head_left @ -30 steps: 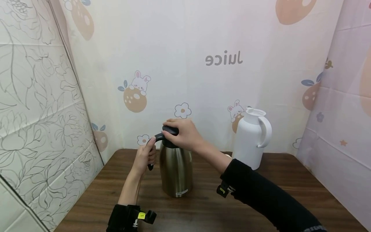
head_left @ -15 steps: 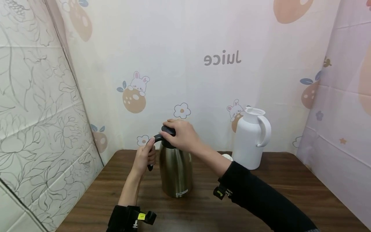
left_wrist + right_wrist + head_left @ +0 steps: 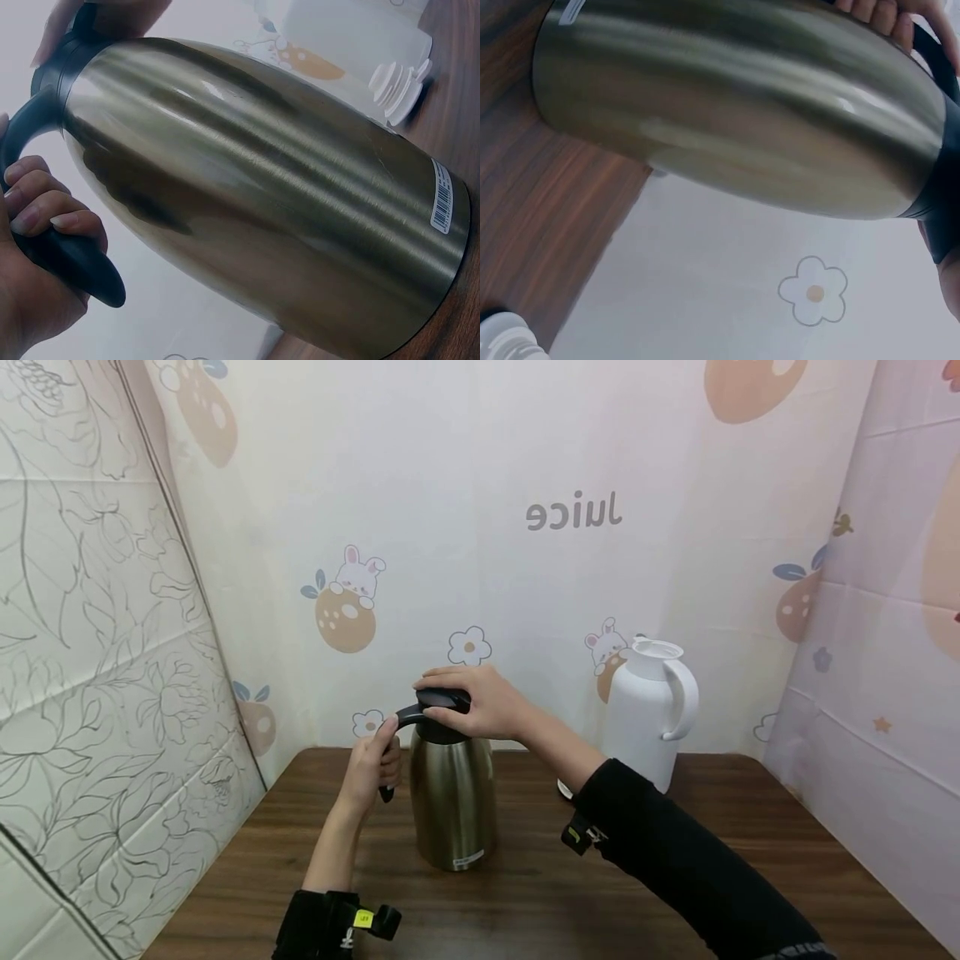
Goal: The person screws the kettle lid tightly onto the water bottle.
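A gold-toned stainless steel vacuum jug (image 3: pixel 453 802) stands upright on the table, in the middle of the head view. My left hand (image 3: pixel 367 768) grips its black handle (image 3: pixel 86 274), fingers wrapped round it. At the top, my right hand (image 3: pixel 483 703) holds the black lid (image 3: pixel 444 698), with fingers across the far side and thumb on the near side. The lid sits on the jug's neck, and the hand partly covers it. In the left wrist view a barcode label (image 3: pixel 442 196) shows near the base.
A white jug (image 3: pixel 645 718) with its top uncovered stands at the back right. Beside it lies a white threaded stopper (image 3: pixel 396 91), mostly hidden behind my right forearm in the head view. A patterned curtain (image 3: pixel 480 527) hangs behind the wooden table (image 3: pixel 495 918).
My right hand has turned and shifted slightly on the lid, its fingers now lying straighter across it, and more of the lid shows. The left hand keeps its grip on the handle.
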A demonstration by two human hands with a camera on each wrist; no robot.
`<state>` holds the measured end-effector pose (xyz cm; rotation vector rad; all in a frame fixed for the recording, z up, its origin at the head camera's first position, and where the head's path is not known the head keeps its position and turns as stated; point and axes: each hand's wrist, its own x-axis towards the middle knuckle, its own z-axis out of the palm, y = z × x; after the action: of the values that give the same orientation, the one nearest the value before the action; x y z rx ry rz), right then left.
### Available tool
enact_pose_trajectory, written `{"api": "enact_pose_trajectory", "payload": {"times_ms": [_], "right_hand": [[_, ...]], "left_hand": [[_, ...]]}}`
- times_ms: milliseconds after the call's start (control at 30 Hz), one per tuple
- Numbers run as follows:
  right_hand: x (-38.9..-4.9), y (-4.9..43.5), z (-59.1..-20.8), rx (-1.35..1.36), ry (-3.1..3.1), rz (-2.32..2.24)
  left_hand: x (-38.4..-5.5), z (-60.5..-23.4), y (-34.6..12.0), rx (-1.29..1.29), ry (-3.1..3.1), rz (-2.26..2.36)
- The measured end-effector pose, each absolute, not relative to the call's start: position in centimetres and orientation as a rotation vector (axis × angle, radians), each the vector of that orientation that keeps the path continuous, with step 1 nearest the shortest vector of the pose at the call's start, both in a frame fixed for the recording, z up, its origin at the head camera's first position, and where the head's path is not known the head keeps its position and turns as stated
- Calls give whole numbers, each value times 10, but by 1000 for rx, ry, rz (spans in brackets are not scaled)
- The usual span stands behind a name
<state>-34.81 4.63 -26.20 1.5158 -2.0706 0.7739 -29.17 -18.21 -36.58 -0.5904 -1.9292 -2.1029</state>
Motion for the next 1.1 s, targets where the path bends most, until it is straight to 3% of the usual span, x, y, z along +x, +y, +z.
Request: {"api": "enact_pose_trajectory", "payload": {"times_ms": [367,800,1100], "right_hand": [[-339,32,-270,1387,-2070,667],[-309,9,-273,1021,-2169,561],[-318,28,-265,1214,-2212,604]], "left_hand": [[-288,-368,-182,-539,-1934,-2097],[-288,-366,-182,-547,-1952,-2070],[-289,-365,-182,-573,-1927,-2114]]}}
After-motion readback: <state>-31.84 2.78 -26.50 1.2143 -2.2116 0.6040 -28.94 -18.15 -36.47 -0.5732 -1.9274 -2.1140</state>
